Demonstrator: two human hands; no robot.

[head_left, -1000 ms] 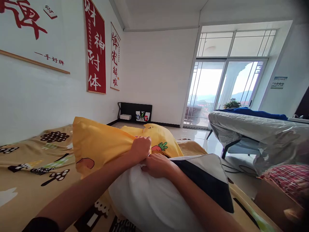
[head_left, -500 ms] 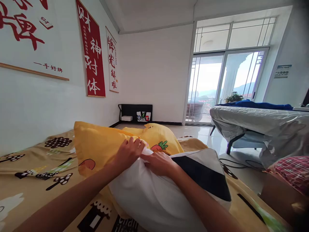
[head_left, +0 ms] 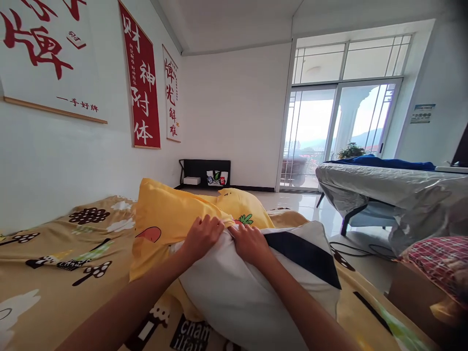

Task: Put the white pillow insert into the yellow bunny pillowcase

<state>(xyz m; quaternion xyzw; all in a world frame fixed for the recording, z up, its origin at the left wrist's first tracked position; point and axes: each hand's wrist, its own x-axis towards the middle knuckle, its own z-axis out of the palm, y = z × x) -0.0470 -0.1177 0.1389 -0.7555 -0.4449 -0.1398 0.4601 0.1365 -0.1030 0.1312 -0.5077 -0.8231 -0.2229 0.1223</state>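
A plump white pillow (head_left: pixel 234 297) with a broad black stripe lies in front of me on the patterned sheet (head_left: pixel 44 273). Against its far left side bunches a yellow pillowcase (head_left: pixel 171 204) with a carrot print; how far it wraps the pillow is hidden. My left hand (head_left: pixel 204 237) is closed on the pillow's top edge, where white and yellow cloth meet. Just beside it, my right hand (head_left: pixel 250 243) also grips that edge, fingers curled over the white cloth. Fingertips of both hands are partly hidden in the folds.
Behind the hands lies another yellow piece with a carrot (head_left: pixel 248 207). A plastic-covered table (head_left: pixel 395 183) stands at right, with a red checked cloth (head_left: pixel 435 258) nearer me. A low black shelf (head_left: pixel 204 173) sits by the far wall. Cables (head_left: pixel 360 248) cross the floor.
Both hands have shifted slightly right with the edge in their grip. The yellow pillowcase's left end has been drawn right, and yellow cloth now folds over between the hands.
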